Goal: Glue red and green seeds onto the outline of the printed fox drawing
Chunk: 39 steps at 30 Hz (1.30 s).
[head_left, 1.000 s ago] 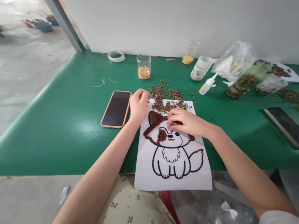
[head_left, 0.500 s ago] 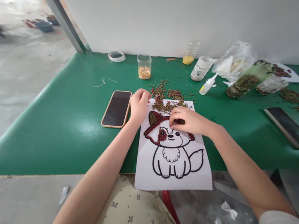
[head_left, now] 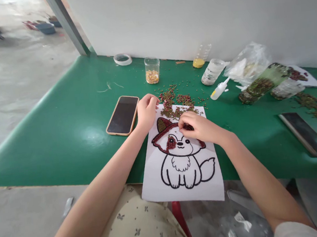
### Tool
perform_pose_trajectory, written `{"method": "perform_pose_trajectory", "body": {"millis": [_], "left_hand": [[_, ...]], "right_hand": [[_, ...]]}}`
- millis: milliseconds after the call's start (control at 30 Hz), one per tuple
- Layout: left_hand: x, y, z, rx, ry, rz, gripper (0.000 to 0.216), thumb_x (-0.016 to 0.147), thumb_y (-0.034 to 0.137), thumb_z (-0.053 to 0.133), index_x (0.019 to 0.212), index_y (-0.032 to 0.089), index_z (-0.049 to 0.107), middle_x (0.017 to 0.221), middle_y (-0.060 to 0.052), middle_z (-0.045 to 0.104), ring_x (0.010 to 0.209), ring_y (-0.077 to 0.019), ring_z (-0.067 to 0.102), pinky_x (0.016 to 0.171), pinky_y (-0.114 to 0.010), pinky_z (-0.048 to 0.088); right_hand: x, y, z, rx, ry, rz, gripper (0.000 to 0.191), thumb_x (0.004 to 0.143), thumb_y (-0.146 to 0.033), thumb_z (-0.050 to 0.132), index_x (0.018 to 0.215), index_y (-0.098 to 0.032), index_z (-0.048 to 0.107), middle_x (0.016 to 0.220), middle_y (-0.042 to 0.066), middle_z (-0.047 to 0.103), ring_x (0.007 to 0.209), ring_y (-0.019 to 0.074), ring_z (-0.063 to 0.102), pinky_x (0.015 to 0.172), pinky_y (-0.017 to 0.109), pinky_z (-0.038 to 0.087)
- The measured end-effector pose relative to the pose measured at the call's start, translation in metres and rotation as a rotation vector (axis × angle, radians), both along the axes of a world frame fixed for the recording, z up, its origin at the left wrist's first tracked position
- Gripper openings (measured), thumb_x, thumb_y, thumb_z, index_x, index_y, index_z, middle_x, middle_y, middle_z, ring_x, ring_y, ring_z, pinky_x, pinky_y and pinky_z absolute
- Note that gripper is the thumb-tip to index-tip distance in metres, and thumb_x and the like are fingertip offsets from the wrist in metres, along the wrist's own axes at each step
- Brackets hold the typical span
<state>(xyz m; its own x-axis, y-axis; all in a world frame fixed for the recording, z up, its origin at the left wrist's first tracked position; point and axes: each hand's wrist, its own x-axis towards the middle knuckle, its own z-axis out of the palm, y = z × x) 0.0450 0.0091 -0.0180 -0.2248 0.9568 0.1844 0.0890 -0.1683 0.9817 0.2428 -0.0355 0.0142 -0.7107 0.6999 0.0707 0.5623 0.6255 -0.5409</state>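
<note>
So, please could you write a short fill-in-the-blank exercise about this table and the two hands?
The table is coloured ____.
Beside the left hand, the phone lies with its screen facing ____.
The hand over the head of the drawn animal is the person's ____ one.

Missing words: green; up; right.

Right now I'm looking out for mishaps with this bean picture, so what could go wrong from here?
The paper overhangs the table's front edge, so a bump from below could shift it. Loose beans lie across its top edge; a jolt might roll some onto the drawing. The left hand is right beside the phone and could nudge it.
</note>
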Motion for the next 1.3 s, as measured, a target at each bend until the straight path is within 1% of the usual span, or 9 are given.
{"method": "perform_pose_trajectory", "body": {"millis": [133, 233, 533, 733, 867, 967, 1067, 1167, 1300], "left_hand": [[-0.001, 0.000, 0.000, 0.003, 0.023, -0.004, 0.017, 0.074, 0.019, 0.046, 0.061, 0.017, 0.055, 0.059, 0.001, 0.053, 0.054, -0.0079, 0.049, 0.045, -0.019, 0.035], [-0.001, 0.000, 0.000, -0.006, 0.021, -0.001, 0.017, 0.074, 0.020, 0.046, 0.061, 0.017, 0.056, 0.059, 0.001, 0.053, 0.054, -0.0081, 0.049, 0.045, -0.019, 0.035], [0.000, 0.000, 0.001, -0.006, 0.018, -0.037, 0.017, 0.075, 0.017, 0.046, 0.062, 0.017, 0.057, 0.059, 0.001, 0.053, 0.055, -0.0081, 0.050, 0.050, -0.021, 0.038], [0.000, -0.002, 0.003, -0.009, 0.017, -0.062, 0.017, 0.074, 0.018, 0.046, 0.062, 0.016, 0.058, 0.059, 0.001, 0.053, 0.055, -0.0082, 0.050, 0.049, -0.020, 0.038], [0.001, -0.004, 0.006, -0.028, 0.008, -0.072, 0.017, 0.073, 0.018, 0.047, 0.062, 0.016, 0.058, 0.059, 0.001, 0.053, 0.054, -0.0083, 0.049, 0.047, -0.020, 0.037], [0.003, -0.005, 0.007, -0.014, 0.039, -0.142, 0.017, 0.074, 0.021, 0.049, 0.065, 0.016, 0.062, 0.061, 0.000, 0.055, 0.056, -0.0092, 0.050, 0.050, -0.021, 0.038], [0.005, -0.008, 0.006, 0.041, 0.100, -0.254, 0.016, 0.075, 0.026, 0.055, 0.070, 0.016, 0.066, 0.066, -0.001, 0.060, 0.060, -0.0098, 0.051, 0.054, -0.022, 0.040], [0.008, -0.013, 0.010, 0.033, 0.115, -0.413, 0.019, 0.077, 0.030, 0.057, 0.078, 0.016, 0.069, 0.070, -0.002, 0.063, 0.062, -0.0101, 0.052, 0.058, -0.023, 0.041], [0.013, -0.021, 0.019, -0.022, 0.070, -0.606, 0.023, 0.079, 0.032, 0.058, 0.089, 0.017, 0.072, 0.075, -0.004, 0.066, 0.069, -0.0118, 0.057, 0.065, -0.025, 0.045]], "right_hand": [[0.002, 0.001, 0.003, 0.056, 0.107, -0.035, 0.006, 0.085, -0.017, 0.051, 0.082, -0.021, 0.050, 0.090, 0.003, 0.054, 0.091, 0.0183, 0.050, 0.083, 0.032, 0.039], [0.004, 0.002, 0.006, 0.108, 0.160, -0.071, 0.006, 0.086, -0.017, 0.050, 0.083, -0.022, 0.049, 0.089, 0.002, 0.053, 0.089, 0.0181, 0.049, 0.081, 0.032, 0.039], [0.003, 0.003, 0.004, 0.209, 0.213, -0.159, 0.005, 0.086, -0.020, 0.050, 0.081, -0.022, 0.049, 0.087, 0.003, 0.055, 0.085, 0.0186, 0.051, 0.079, 0.032, 0.040], [0.011, 0.010, -0.002, 0.206, 0.304, -0.437, 0.003, 0.085, -0.020, 0.051, 0.083, -0.022, 0.049, 0.075, 0.000, 0.056, 0.065, 0.0140, 0.053, 0.063, 0.028, 0.041], [0.015, 0.015, -0.003, 0.262, 0.324, -0.525, 0.005, 0.082, -0.018, 0.053, 0.079, -0.021, 0.051, 0.071, -0.001, 0.058, 0.064, 0.0138, 0.055, 0.062, 0.028, 0.044], [0.013, 0.015, -0.002, 0.328, 0.377, -0.555, 0.003, 0.083, -0.020, 0.053, 0.082, -0.022, 0.052, 0.076, 0.000, 0.061, 0.067, 0.0142, 0.057, 0.066, 0.029, 0.047], [0.009, 0.011, 0.000, 0.370, 0.458, -0.529, 0.003, 0.085, -0.022, 0.055, 0.087, -0.023, 0.051, 0.083, 0.001, 0.063, 0.073, 0.0149, 0.060, 0.070, 0.031, 0.050], [0.007, 0.008, 0.002, 0.387, 0.479, -0.476, 0.007, 0.086, -0.024, 0.057, 0.090, -0.024, 0.051, 0.087, 0.001, 0.064, 0.077, 0.0158, 0.062, 0.072, 0.032, 0.051], [0.005, 0.004, 0.000, 0.387, 0.425, -0.445, 0.010, 0.086, -0.027, 0.058, 0.094, -0.025, 0.052, 0.089, 0.002, 0.065, 0.083, 0.0184, 0.063, 0.075, 0.035, 0.051]]}}
